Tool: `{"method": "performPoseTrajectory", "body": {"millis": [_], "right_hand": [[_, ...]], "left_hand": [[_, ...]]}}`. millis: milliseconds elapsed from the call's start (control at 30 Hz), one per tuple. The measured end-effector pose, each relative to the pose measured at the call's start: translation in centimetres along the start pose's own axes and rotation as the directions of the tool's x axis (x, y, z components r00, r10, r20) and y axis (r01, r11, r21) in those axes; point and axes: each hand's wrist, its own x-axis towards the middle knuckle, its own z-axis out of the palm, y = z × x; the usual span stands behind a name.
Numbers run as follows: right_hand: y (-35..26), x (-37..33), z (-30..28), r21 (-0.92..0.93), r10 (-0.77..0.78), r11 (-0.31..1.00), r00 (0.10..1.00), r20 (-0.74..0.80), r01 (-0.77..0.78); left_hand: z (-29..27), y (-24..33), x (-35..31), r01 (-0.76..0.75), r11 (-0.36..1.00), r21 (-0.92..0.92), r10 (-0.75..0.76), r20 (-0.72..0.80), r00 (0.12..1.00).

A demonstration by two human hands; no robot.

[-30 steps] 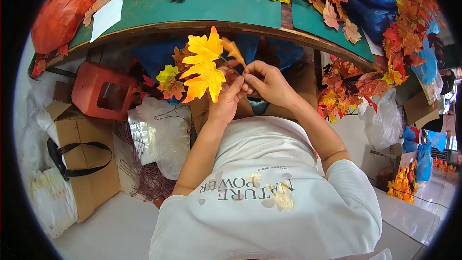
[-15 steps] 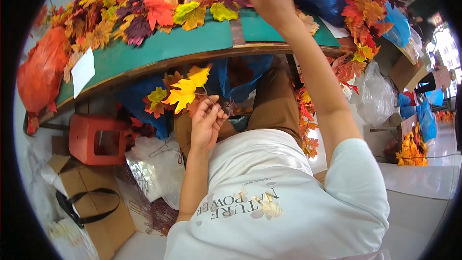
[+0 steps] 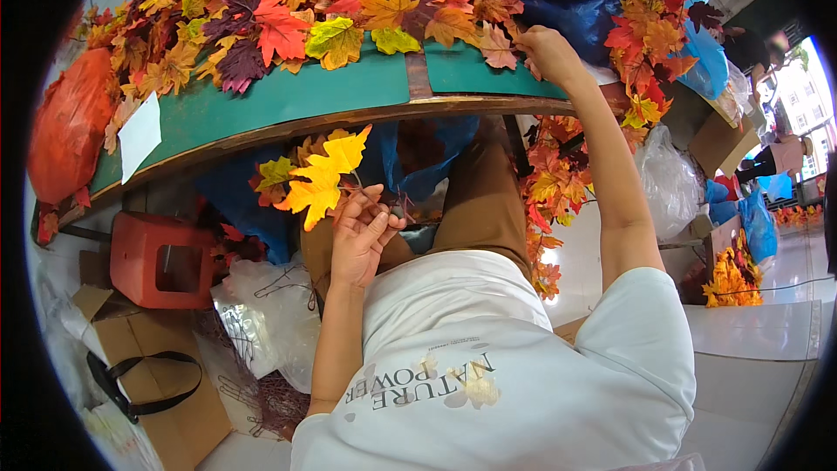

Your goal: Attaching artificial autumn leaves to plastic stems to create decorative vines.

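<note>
My left hand (image 3: 362,235) is closed in front of my lap, pinching the thin stems of an artificial maple leaf spray (image 3: 318,179). Its yellow leaves face up, with orange and green-yellow ones behind. My right hand (image 3: 549,57) reaches to the far right part of the green-topped table (image 3: 288,92), its fingers curled down beside a pale pink artificial leaf (image 3: 499,48). Whatever those fingertips hold is hidden. A thick heap of artificial maple leaves (image 3: 279,22) in red, orange, yellow and purple covers the table's far side.
Blue plastic bags (image 3: 571,0) and a hanging leaf garland (image 3: 641,26) stand beyond my right hand. A red bag (image 3: 70,135) hangs at the left table end. Below are a red stool (image 3: 131,257), a cardboard box (image 3: 166,384) and clear plastic bags (image 3: 279,314).
My right hand has moved right and nearer, from over the leaf heap to the pale leaf at its edge. My left hand keeps the spray in nearly the same place. The view has shifted slightly.
</note>
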Motion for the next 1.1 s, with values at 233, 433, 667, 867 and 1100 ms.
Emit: {"method": "performPoseTrajectory", "body": {"millis": [233, 433, 667, 867, 1100], "right_hand": [[1.1, 0.1, -0.8, -0.075, -0.135, 0.989, 0.984, -0.120, 0.127], [0.8, 0.1, -3.1, -0.317, -0.103, 0.946, 0.989, -0.105, 0.064], [-0.8, -0.5, -6.9, 0.157, 0.298, 0.952, 0.905, -0.304, -0.261], [-7.6, -5.2, -3.9, 0.969, 0.460, 0.239, 0.886, -0.053, -0.066], [-23.1, -9.5, 6.0, 0.943, 0.377, -0.270, 0.880, 0.289, -0.194]], "left_hand": [[-0.2, 0.0, 0.1, -0.010, 1.000, 0.011, 0.011, -0.062, 0.998], [-0.5, -0.2, 0.1, 0.017, 0.999, -0.051, -0.020, -0.056, 0.998], [-1.2, 0.1, -0.2, -0.023, 1.000, 0.007, 0.023, -0.056, 0.998], [0.2, 0.3, -0.1, -0.113, 0.992, 0.060, 0.116, -0.051, 0.992], [0.2, 0.3, -0.3, -0.130, 0.991, 0.029, 0.132, -0.068, 0.989]]}}
